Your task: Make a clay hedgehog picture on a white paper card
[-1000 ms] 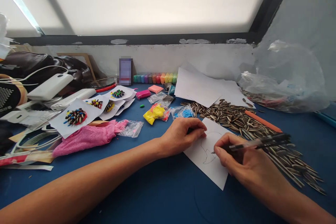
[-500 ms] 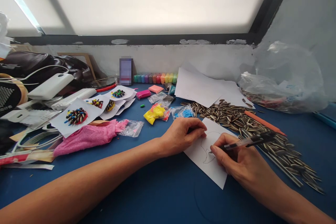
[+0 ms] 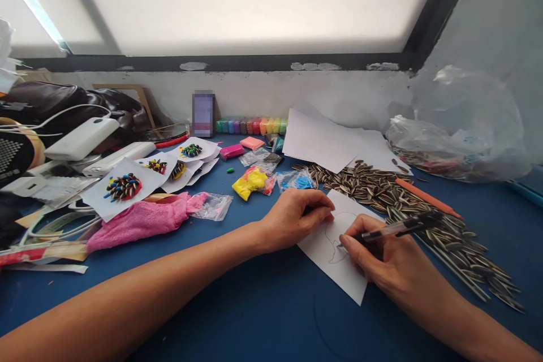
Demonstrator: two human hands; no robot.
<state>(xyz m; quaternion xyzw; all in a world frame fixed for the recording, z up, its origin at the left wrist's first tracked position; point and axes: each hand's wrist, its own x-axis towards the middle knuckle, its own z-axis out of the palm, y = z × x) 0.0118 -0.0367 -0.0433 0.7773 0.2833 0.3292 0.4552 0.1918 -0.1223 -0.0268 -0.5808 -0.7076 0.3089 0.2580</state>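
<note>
A small white sheet of paper lies at an angle on the blue table, with thin curved pen lines drawn on it. My right hand is closed around a clear-barrelled black pen, its tip low over the lines; the fingers partly cover the drawing. At the paper's upper left edge, my left hand rests with fingers curled, thumb and fingertips closed down on the sheet. A heap of striped sunflower seeds spreads behind and right of the paper, close to my right hand.
Bagged yellow clay and blue clay lie beyond my left hand. An orange pen rests on the seeds. Further left are a pink cloth and seed-and-clay pieces on paper. A plastic bag stands back right.
The pen has shifted very slightly in my right hand, its tip staying near the same lines. My left hand and the paper have not visibly moved.
</note>
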